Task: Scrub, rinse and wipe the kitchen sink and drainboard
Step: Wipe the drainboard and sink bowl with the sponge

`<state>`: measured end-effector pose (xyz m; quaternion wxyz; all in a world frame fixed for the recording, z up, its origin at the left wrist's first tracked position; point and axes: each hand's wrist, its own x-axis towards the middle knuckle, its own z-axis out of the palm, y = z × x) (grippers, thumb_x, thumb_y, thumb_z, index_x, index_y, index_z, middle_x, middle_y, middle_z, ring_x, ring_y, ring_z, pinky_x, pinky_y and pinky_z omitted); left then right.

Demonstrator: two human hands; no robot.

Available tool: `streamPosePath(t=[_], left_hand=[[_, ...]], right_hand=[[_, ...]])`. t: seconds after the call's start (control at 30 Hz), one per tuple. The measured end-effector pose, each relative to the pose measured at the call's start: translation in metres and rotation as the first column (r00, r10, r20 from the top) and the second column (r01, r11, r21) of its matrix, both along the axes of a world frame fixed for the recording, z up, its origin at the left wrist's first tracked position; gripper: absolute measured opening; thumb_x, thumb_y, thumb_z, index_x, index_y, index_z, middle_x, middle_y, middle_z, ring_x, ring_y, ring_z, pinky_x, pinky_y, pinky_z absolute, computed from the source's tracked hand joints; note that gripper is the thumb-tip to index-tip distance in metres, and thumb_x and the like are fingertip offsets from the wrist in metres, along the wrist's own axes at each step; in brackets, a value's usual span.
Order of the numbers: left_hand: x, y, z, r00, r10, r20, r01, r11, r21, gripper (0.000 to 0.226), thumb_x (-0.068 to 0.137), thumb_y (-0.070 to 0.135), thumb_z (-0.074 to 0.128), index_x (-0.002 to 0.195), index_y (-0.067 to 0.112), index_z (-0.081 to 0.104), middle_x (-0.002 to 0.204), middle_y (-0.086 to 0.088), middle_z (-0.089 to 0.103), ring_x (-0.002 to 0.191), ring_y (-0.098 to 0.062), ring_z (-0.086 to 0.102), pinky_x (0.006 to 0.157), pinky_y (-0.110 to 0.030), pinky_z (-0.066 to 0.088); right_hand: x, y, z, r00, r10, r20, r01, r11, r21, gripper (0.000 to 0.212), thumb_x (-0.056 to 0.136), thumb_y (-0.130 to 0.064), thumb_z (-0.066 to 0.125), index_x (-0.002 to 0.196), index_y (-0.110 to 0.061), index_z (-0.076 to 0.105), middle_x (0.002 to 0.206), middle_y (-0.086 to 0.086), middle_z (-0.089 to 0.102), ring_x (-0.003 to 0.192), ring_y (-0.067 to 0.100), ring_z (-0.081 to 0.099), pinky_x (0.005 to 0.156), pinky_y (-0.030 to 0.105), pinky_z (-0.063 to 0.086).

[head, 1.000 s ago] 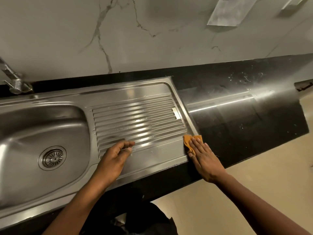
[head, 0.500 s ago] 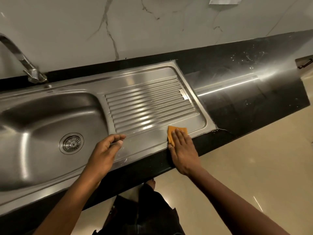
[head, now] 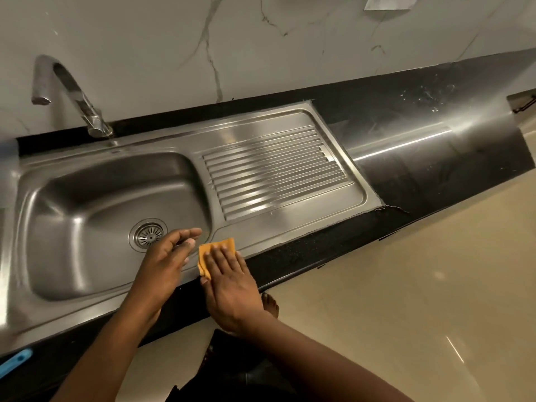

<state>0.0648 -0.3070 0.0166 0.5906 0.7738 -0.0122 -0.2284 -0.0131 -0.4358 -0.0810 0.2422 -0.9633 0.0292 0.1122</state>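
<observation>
A stainless steel sink (head: 72,204) with a round drain (head: 148,235) joins a ribbed drainboard (head: 275,172) on its right. My right hand (head: 229,281) lies flat with straight fingers on an orange cloth (head: 216,250), pressing it on the steel front rim where bowl and drainboard meet. My left hand (head: 169,261) hovers just left of the cloth over the bowl's near right corner, fingers loosely curved and holding nothing. Part of the cloth is hidden under my right fingers.
A chrome tap (head: 72,97) stands at the back left by the marble wall. Black countertop (head: 435,158) runs right of the drainboard, with droplets near its far end. A blue object (head: 16,362) pokes in at the lower left. Beige floor lies below the counter edge.
My right hand has slid the cloth leftward along the front rim, from the drainboard's right corner to beside the bowl. My left hand moved left off the drainboard to the bowl's edge.
</observation>
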Motion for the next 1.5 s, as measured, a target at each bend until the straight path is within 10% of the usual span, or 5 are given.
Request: streamPosePath(t=[0.17, 0.57, 0.7, 0.9, 1.5], left_hand=[[0.006, 0.013, 0.009, 0.998, 0.012, 0.058, -0.012, 1.000, -0.003, 0.027, 0.107, 0.017, 0.052, 0.125, 0.027, 0.070, 0.130, 0.008, 0.070, 0.123, -0.011, 0.064, 0.103, -0.037, 0.051], [0.002, 0.003, 0.004, 1.000, -0.023, 0.011, 0.024, 0.998, -0.065, 0.027, 0.107, 0.019, 0.052, 0.126, 0.030, 0.069, 0.130, 0.010, 0.069, 0.125, -0.008, 0.062, 0.105, -0.034, 0.050], [0.001, -0.008, 0.001, 0.999, -0.042, -0.007, 0.041, 0.998, -0.056, 0.026, 0.107, 0.019, 0.054, 0.126, 0.030, 0.069, 0.128, 0.012, 0.070, 0.124, -0.005, 0.062, 0.112, -0.039, 0.048], [0.005, -0.017, -0.009, 0.997, -0.070, -0.036, 0.069, 0.997, -0.026, 0.027, 0.107, 0.020, 0.054, 0.126, 0.030, 0.070, 0.131, 0.012, 0.069, 0.128, -0.006, 0.060, 0.116, -0.046, 0.045], [0.017, -0.008, -0.008, 0.997, -0.061, -0.040, 0.060, 0.998, -0.024, 0.026, 0.108, 0.019, 0.051, 0.118, 0.035, 0.069, 0.127, 0.014, 0.069, 0.122, -0.004, 0.062, 0.103, -0.031, 0.050]], right_hand=[[0.024, -0.008, 0.038, 0.933, -0.292, -0.210, 0.359, 0.712, 0.603, 0.055, 0.107, -0.060, 0.032, 0.123, -0.021, 0.067, 0.115, 0.010, 0.073, 0.105, 0.024, 0.068, 0.102, 0.051, 0.053], [0.007, -0.273, 0.073, 0.317, -0.846, -0.429, 0.650, -0.136, 0.748, 0.051, 0.102, -0.033, 0.064, 0.146, -0.018, 0.044, 0.135, 0.016, 0.056, 0.110, 0.035, 0.063, 0.081, 0.051, 0.060], [-0.015, -0.319, 0.054, 0.260, -0.946, -0.194, 0.898, 0.163, 0.409, 0.061, 0.103, -0.036, 0.061, 0.152, -0.010, 0.038, 0.147, 0.015, 0.047, 0.116, 0.030, 0.054, 0.097, 0.045, 0.048], [-0.034, -0.364, 0.030, 0.936, -0.351, -0.007, 0.336, 0.902, -0.272, 0.081, 0.101, -0.067, 0.044, 0.166, -0.036, 0.006, 0.174, -0.006, -0.008, 0.160, 0.023, -0.001, 0.126, 0.056, 0.013], [-0.019, -0.109, -0.013, 0.950, -0.311, 0.028, 0.310, 0.926, -0.216, 0.072, 0.106, -0.064, 0.006, 0.165, -0.026, -0.012, 0.171, -0.001, -0.023, 0.156, 0.017, -0.027, 0.129, 0.047, -0.007]])
